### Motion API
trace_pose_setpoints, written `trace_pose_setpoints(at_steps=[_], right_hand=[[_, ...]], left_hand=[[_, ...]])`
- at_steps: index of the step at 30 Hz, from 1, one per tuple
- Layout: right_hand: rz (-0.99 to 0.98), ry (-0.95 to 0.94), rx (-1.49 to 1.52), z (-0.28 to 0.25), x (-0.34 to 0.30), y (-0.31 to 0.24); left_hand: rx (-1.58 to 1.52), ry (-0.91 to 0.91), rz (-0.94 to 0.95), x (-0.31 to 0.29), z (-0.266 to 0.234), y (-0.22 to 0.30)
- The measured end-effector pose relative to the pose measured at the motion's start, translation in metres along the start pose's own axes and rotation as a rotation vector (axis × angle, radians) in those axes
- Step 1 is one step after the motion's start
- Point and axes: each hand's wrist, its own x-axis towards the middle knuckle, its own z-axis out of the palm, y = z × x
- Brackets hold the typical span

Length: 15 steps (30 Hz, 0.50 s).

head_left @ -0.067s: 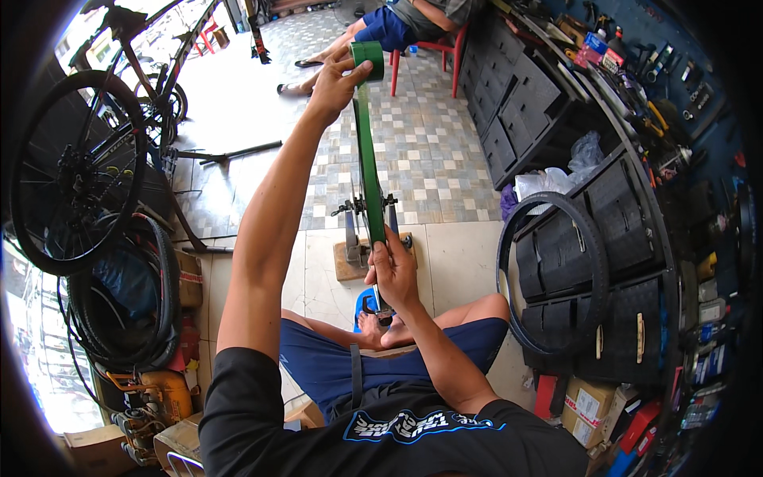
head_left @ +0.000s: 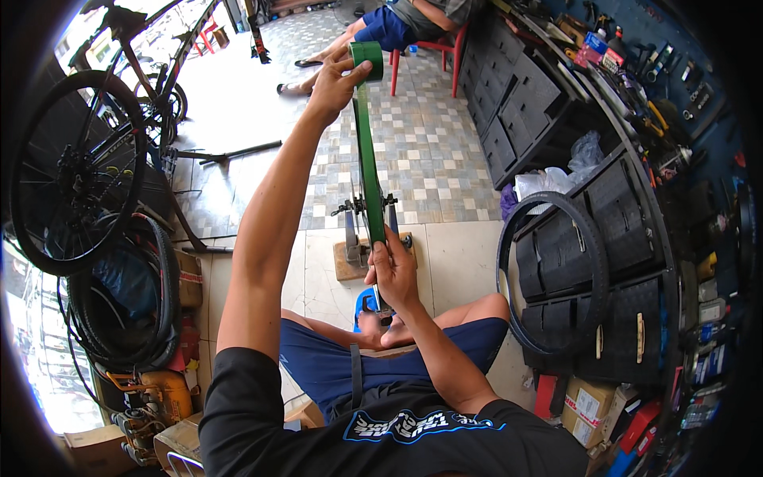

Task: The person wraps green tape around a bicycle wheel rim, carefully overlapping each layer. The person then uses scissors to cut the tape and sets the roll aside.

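Note:
A bicycle wheel stands edge-on to me in a metal truing stand (head_left: 350, 225) with a wooden base (head_left: 346, 267). Along its rim runs a strip of green tape (head_left: 367, 151), stretched from a roll of green tape (head_left: 366, 57) at the far end. My left hand (head_left: 332, 86), arm reaching out, is closed on that roll with the thumb against its side. Nearer to me, my right hand (head_left: 395, 272) grips the taped rim, its thumb lying on the tape. Beneath it, part of the wheel's lower side and a blue object (head_left: 365, 304) show by my feet.
Bicycles (head_left: 87, 159) and stacked tires (head_left: 163, 294) stand at the left. On the right, a loose tire (head_left: 509, 262) leans against black drawers (head_left: 628, 318), below a tool-filled bench. Beyond the tiled floor, another person sits on a red chair (head_left: 457, 60).
My hands, the tape and the wheel look unmoved. One of my feet below the wheel is now blurred by motion.

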Motion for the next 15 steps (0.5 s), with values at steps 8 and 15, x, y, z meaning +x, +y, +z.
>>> trace_pose_setpoints(at_steps=[8,15], right_hand=[[-0.001,0.008,0.012,-0.001,0.008,0.003],[0.004,0.007,-0.002,-0.003,0.008,0.0]], left_hand=[[0.04,-0.011,-0.019,0.009,-0.003,-0.009],[0.206,0.046,-0.039,0.006,-0.003,-0.022]])
